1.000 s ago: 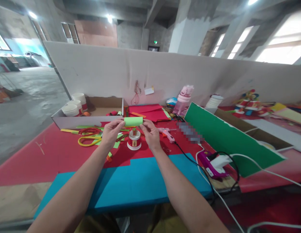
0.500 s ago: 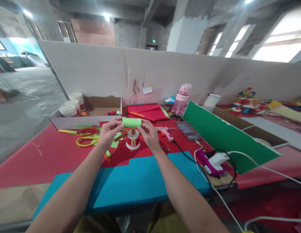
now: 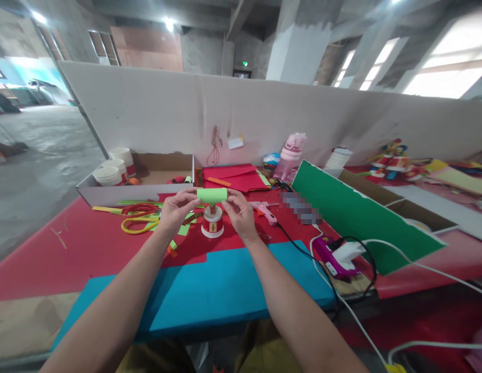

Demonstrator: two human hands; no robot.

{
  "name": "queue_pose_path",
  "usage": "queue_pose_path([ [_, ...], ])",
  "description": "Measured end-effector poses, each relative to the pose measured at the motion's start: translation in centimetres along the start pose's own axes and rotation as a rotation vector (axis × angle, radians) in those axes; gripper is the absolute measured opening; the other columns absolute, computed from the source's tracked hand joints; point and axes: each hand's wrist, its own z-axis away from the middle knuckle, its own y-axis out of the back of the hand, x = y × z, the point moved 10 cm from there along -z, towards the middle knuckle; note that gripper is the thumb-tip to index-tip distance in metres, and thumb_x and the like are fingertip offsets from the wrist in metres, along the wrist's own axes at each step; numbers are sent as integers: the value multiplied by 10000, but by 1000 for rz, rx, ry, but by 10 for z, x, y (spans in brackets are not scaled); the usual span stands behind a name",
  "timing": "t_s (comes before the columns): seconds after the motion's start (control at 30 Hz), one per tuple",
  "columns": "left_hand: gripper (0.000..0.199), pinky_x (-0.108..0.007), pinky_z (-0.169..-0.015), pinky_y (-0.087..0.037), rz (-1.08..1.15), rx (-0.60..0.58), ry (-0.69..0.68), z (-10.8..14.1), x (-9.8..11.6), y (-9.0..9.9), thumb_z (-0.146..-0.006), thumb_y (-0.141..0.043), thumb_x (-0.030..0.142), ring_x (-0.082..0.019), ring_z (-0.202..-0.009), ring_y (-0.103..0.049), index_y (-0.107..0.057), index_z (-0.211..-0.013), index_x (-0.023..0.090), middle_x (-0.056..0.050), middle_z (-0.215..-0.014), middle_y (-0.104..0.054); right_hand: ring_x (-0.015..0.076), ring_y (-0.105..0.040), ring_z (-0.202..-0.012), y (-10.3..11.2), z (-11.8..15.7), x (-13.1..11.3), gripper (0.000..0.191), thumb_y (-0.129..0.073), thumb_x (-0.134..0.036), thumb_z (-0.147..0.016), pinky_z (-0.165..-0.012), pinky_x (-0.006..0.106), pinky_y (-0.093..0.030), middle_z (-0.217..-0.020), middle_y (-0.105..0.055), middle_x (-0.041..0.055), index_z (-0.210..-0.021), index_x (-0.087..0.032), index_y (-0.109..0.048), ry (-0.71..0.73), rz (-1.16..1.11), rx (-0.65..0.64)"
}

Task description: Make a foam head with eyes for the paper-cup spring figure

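Note:
A light green paper roll [image 3: 212,195] lies sideways between my two hands, above an upside-down paper cup [image 3: 212,227] with a red band and a white rim. My left hand [image 3: 178,209] pinches the roll's left end; my right hand [image 3: 239,211] grips its right end. Under the roll, a folded paper spring [image 3: 212,210] stands on top of the cup. Another folded paper strip [image 3: 193,218] sticks out from the cup's left side. Whether the roll touches the upper spring, I cannot tell.
Yellow-handled scissors [image 3: 139,225] and green paper scraps lie to the left. A pink glue gun [image 3: 266,213] rests right of the cup, its cord running to a purple power strip [image 3: 334,259]. Behind are a box [image 3: 134,192] with paper cups, red paper [image 3: 235,176] and a pink bottle [image 3: 291,157].
Both hands keep the green roll above the cup almost without moving. The whole view has shifted very slightly.

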Motion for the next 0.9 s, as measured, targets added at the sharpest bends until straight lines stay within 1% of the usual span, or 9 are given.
queue_pose_path([
  [0.2, 155, -313, -772, -513, 44, -25, 15, -2, -3, 0, -652, -785, 311, -226, -959, -621, -759, -741, 186, -90, -1125, -663, 210, -583, -1086, -1, 0, 3, 155, -559, -330, -873, -978, 360, -439, -1144, -610, 68, -823, -224, -660, -2, -46, -8],
  [0.4, 174, -320, -787, -508, 91, -24, 62, -2, -9, 3, -638, -789, 321, -218, -918, -637, -763, -735, 179, -96, -1126, -670, 206, -580, -1088, -1, 0, 4, 203, -529, -352, -888, -976, 348, -439, -1148, -620, 62, -806, -223, -662, -26, -45, -22],
  [0.53, 175, -317, -791, -504, 85, -31, 50, -2, -7, 1, -640, -789, 330, -218, -929, -636, -767, -740, 188, -90, -1120, -673, 210, -583, -1078, -1, 0, 9, 199, -538, -362, -879, -964, 356, -450, -1145, -618, 64, -808, -225, -663, -47, -68, -15],
  [0.7, 187, -312, -761, -511, 65, -19, 39, -2, -5, 1, -635, -792, 344, -217, -916, -633, -767, -739, 191, -89, -1104, -674, 212, -585, -1067, 0, 0, 13, 208, -545, -375, -869, -963, 359, -451, -1125, -626, 67, -795, -223, -665, -55, -73, -5],
  [0.9, 190, -310, -755, -514, 18, -48, 46, -1, -6, 0, -640, -791, 341, -228, -937, -625, -770, -748, 187, -96, -1102, -665, 209, -584, -1079, 2, 1, 18, 247, -515, -387, -883, -966, 346, -447, -1132, -637, 61, -880, -224, -701, -91, -89, -4],
])
